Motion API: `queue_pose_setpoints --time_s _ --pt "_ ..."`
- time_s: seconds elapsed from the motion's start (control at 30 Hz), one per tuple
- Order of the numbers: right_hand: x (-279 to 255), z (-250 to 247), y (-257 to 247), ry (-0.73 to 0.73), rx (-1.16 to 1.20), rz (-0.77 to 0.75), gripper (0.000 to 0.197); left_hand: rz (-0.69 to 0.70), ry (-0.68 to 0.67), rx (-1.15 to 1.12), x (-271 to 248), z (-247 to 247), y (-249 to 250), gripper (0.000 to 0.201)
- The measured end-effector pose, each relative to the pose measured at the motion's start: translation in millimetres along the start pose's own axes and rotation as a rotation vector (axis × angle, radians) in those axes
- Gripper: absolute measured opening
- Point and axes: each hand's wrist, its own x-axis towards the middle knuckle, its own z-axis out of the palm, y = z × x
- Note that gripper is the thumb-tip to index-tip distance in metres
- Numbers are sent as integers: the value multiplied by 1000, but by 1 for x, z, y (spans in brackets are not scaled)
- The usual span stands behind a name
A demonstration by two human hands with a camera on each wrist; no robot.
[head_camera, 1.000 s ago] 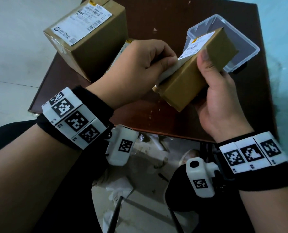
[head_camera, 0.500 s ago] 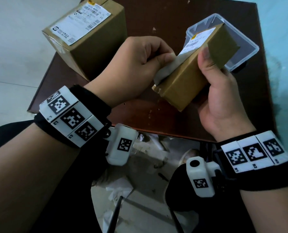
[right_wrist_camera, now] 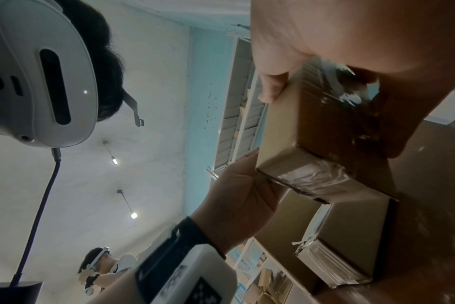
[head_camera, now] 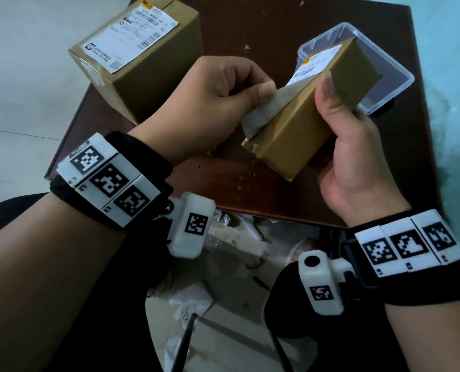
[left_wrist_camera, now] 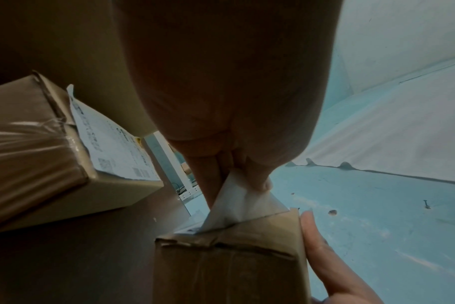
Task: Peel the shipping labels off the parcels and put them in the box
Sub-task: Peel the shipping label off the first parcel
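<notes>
My right hand [head_camera: 349,146] grips a small brown parcel [head_camera: 298,130] held tilted above the table, thumb on its upper face. My left hand [head_camera: 223,95] pinches the peeled near end of its white shipping label [head_camera: 266,108] between thumb and forefinger; the far end [head_camera: 312,63] still sticks to the parcel. In the left wrist view the lifted label [left_wrist_camera: 237,205] rises off the parcel [left_wrist_camera: 229,265]. The right wrist view shows the same parcel [right_wrist_camera: 317,131] in my grip. A clear plastic box [head_camera: 384,76] stands behind the parcel. A larger labelled parcel [head_camera: 135,57] sits at the table's far left.
The dark brown table [head_camera: 223,183] ends just before my wrists; its near edge overhangs floor litter. Another parcel [right_wrist_camera: 346,246] lies on the table under my hands. A second person with a headset [right_wrist_camera: 101,265] stands in the background.
My left hand has pulled the label's near end further off the parcel, so more of its white back shows. The parcel stays in my right hand.
</notes>
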Motion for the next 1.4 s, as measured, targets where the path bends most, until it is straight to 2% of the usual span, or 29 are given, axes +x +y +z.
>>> queue_pose_setpoints --time_s 0.07,0.2,0.3,0.47,0.6,0.73,0.97,1.1,1.3,1.4 --pt "-1 1 -2 6 -8 -1 35 -16 6 -23 0 -1 2 14" --pt "-1 4 1 12 -23 -32 44 -21 75 -66 0 6 4 37" --pt "-2 7 6 -22 -28 -50 58 9 99 -25 -1 12 2 28" --pt "-3 13 13 -59 5 -13 46 75 121 -29 0 14 -4 30" --pt "-2 13 11 -51 29 9 54 129 112 -42 0 13 -4 25" --pt "-2 12 9 -62 87 4 78 171 72 -67 0 16 -4 21" --pt "0 5 11 5 78 -41 61 171 25 28 0 16 -1 15" --pt "-2 4 12 6 104 -43 72 147 55 83 -1 14 0 21" --pt "-3 -1 9 16 97 -134 73 119 58 74 -3 15 3 24" --pt "-3 1 8 5 97 -172 66 104 66 58 -3 16 3 27"
